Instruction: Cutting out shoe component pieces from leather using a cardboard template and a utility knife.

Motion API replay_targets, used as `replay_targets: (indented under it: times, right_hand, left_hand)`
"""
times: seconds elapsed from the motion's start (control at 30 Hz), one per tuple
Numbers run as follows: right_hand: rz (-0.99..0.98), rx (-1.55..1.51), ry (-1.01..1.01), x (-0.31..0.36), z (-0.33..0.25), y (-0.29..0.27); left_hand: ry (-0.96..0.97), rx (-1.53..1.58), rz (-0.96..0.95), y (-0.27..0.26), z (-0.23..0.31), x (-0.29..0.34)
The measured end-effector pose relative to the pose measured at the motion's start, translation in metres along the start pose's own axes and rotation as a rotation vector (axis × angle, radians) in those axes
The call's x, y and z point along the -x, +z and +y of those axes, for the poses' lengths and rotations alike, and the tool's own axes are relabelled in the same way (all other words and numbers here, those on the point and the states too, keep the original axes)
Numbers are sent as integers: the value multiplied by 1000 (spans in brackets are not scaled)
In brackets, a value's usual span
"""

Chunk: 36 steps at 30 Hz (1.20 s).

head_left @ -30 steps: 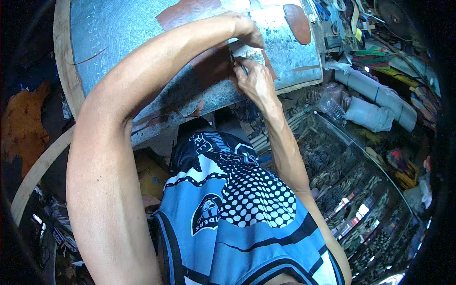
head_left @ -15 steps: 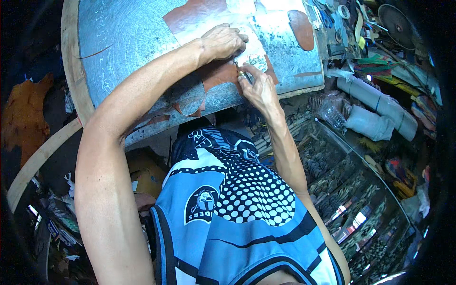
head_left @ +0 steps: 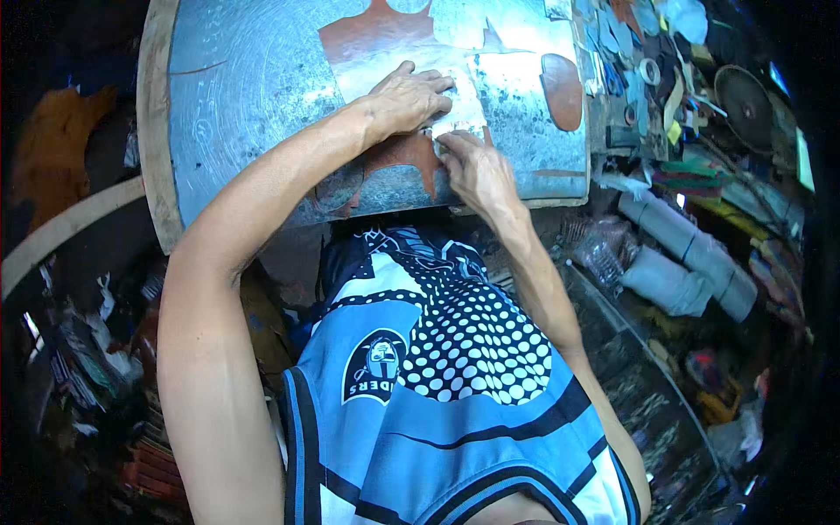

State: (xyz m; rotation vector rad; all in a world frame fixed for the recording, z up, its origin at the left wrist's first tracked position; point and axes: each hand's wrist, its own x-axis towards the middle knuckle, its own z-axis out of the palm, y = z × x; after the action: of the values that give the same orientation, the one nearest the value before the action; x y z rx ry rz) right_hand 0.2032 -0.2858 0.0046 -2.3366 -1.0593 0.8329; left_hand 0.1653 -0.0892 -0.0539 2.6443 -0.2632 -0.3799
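My left hand (head_left: 408, 98) lies with fingers spread, pressing on a pale sheet (head_left: 470, 98) that covers part of a brown leather piece (head_left: 402, 156). Close on its right, my right hand (head_left: 481, 172) is curled at the sheet's near edge, fingertips pinched on a small tool. Most of that tool is hidden by the fingers now; earlier it showed a brass-coloured end. More of the brown leather (head_left: 372, 39) spreads beyond my left hand. All of this rests on a scratched metal-topped table (head_left: 254, 114).
A rounded brown leather piece (head_left: 562, 93) lies at the table's right. Past that edge are tape rolls (head_left: 649, 72), scraps and tools. Wrapped rolls (head_left: 691, 249) sit lower right. A wooden rim (head_left: 156, 114) borders the table's left, and a brown hide (head_left: 57, 157) hangs beyond.
The whole view has shifted, with the table lower in it. My right hand has turned slightly, covering the brass-coloured tool end. My left hand still presses on the sheet, its thumb side raised.
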Motion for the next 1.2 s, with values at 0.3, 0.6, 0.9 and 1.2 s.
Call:
replay_targets:
  times: [0.3, 0.6, 0.9, 1.2]
  right_hand:
    - [-194, 98, -243, -37, 29, -33]
    - [-347, 141, -45, -37, 18, -47]
    - [64, -83, 17, 8, 5, 12]
    - [126, -130, 78, 20, 17, 14]
  left_hand:
    - [-162, -3, -59, 2, 12, 1]
    - [-138, -16, -61, 7, 8, -2]
    - [-140, 3, -118, 6, 9, -15]
    - [-140, 13, -152, 18, 11, -36]
